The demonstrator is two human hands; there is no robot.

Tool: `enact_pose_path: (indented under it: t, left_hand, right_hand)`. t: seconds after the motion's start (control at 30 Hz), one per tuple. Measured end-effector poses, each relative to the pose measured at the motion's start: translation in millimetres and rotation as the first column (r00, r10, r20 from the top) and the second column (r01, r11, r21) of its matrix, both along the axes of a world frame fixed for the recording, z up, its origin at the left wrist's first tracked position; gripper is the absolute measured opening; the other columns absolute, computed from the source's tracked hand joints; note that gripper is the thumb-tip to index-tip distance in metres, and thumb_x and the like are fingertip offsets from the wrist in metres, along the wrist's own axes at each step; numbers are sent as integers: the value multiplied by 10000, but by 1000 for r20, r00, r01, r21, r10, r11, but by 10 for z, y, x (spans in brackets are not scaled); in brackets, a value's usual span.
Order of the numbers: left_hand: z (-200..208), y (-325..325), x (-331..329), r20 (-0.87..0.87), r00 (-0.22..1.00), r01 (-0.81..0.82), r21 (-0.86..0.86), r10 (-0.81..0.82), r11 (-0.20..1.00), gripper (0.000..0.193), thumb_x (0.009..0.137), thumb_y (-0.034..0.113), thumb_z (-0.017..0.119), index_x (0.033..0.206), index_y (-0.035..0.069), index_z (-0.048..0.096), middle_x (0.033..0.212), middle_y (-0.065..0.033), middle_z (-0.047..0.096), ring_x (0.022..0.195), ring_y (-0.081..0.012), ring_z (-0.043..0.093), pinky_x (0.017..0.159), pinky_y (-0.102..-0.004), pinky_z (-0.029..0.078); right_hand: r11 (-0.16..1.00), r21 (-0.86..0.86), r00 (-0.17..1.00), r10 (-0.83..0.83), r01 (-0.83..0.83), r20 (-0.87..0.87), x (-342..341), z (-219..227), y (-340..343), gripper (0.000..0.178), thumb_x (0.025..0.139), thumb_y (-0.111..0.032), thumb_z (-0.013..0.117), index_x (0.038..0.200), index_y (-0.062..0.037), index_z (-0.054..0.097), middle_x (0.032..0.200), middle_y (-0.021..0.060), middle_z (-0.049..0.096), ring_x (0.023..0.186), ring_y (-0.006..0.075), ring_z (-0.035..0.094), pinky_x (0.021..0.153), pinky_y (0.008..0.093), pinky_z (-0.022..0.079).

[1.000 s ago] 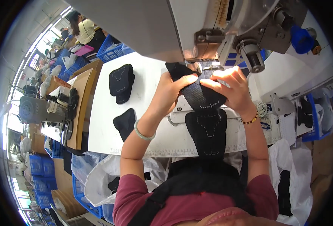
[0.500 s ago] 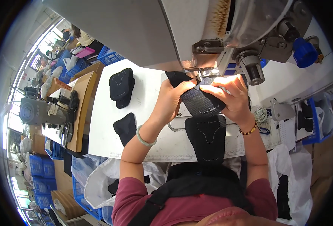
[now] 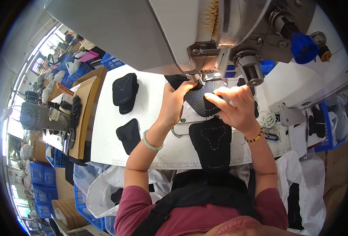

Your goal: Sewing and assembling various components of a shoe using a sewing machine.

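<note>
A black textured fabric piece lies under the presser foot of a large white sewing machine. My left hand is closed on its left side, thumb on top near the foot and the other fingers mostly hidden. My right hand pinches its right side, where a smooth black part is folded up under the fingertips. Just nearer to me, a black shaped pad with a pale stitched outline overhangs the table's front edge.
A stack of black pads and a single black piece lie left on the white table. Pale cord is coiled at right. White sacks hang below the table edge. Blue crates stand far left.
My right hand has shifted down along the fabric piece, and the piece's near edge has turned and folded up under its fingers. My left hand still holds the left side.
</note>
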State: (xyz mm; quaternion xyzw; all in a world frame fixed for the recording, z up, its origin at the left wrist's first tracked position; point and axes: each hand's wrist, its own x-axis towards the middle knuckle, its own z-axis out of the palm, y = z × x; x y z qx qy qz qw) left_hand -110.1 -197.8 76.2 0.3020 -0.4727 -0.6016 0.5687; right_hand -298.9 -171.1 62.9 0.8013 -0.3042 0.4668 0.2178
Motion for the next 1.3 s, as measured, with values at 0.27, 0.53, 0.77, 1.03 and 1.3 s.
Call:
enact_pose_path:
  t: [0.27,0.53,0.77,1.03,1.3]
  left_hand:
    - [-20,81,-150,-72,993,-95,-23,93,995,128,852,50,547,934,-4,629,897,-33,638,828,-98,587,781,-246,450]
    - [-50,197,-292,-110,955,-282,-60,274,958,117,858,46,526,924,-4,607,891,-34,632,831,-101,577,774,-237,442]
    - [-107,242,-458,-109,895,-445,-135,433,885,87,843,42,530,881,12,603,883,-10,588,817,-99,537,763,-236,421]
    - [-188,252,-560,-243,836,-525,-95,492,846,112,844,46,538,903,0,620,924,-29,610,858,-111,556,813,-254,428]
    - [-274,350,-540,-148,878,-458,12,455,889,238,901,142,547,1032,-43,617,1040,-68,619,961,-128,560,902,-260,406]
  right_hand:
    - [1000,-13,1000,16,-16,8,-88,-25,-48,448,607,-38,590,1016,-200,674,993,-60,599,795,159,474,734,309,366]
    - [997,-33,997,-68,66,-45,17,-27,103,429,593,-92,639,1005,-207,666,1018,-70,597,786,152,462,725,317,345]
    - [999,-11,990,-49,51,133,-58,3,-15,286,637,-114,665,912,-194,670,952,-76,620,683,137,452,672,300,323]
    - [971,232,926,-35,-57,377,-37,-19,-74,313,641,103,619,876,-82,713,872,57,675,802,207,609,784,317,449]
    - [950,302,857,-88,-81,509,-50,-118,-204,234,653,106,629,843,-24,674,826,68,630,725,185,576,676,285,451]
